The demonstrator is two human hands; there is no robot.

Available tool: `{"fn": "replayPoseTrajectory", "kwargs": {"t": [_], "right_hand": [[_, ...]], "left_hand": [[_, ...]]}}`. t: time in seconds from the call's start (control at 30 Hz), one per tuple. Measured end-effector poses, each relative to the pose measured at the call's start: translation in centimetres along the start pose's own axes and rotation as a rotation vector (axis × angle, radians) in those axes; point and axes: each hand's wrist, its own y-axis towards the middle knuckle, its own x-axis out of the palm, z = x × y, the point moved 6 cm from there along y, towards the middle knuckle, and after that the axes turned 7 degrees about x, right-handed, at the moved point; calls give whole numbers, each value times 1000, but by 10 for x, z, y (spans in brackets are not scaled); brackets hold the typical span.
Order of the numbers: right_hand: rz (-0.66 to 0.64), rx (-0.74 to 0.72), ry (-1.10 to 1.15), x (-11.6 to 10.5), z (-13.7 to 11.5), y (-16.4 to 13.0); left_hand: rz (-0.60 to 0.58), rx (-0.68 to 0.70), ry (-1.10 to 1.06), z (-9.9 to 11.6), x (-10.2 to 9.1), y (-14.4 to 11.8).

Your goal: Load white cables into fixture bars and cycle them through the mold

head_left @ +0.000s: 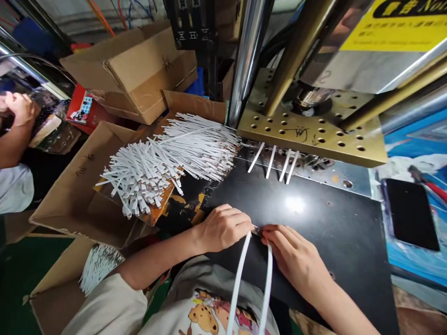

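Strips, boxes and hands, counted

Four white strips [274,163] stick out from under the press plate [314,135], and two more white strips [253,279] hang from the person's two hands, left hand [223,228] and right hand [291,256]. The heap of strips [167,160] is too many to count. One dark phone [410,214] lies right; a co-worker's hand [19,107] shows far left.

Left hand [223,228]: palm down, fingers curled, fingertips pinched together at its right edge.
Right hand [291,253]: palm down, fingers extended toward the left fingertips, nearly touching them.
Forearms: bare, angled inward, converging toward the fingertips.
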Motion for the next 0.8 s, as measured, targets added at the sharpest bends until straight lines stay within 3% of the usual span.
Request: {"fn": "replayPoseTrajectory", "kwargs": {"t": [0.07, 0.13, 0.3, 0.43, 0.53, 0.67, 0.8], "right_hand": [[-216, -28, 77, -4, 10, 11], [-342, -32, 55, -9, 20, 31], [-284, 67, -178, -1, 18, 124], [-197, 151, -345, 24, 2, 196], [-178, 159, -429, 33, -9, 226], [-166, 104, -483, 21, -10, 212], [-27, 55, -585, -9, 15, 131]], "left_hand": [[-33, 7, -4, -9, -12, -4], [-72, -56, 89, -29, -32, -14], [-204, -257, 560, -92, -82, -46], [-212, -209, 615, -110, -87, -51], [-192, -230, 618, -112, -83, -49], [-175, -274, 606, -108, -81, -45], [-130, -277, 455, -87, -72, -30]]}}
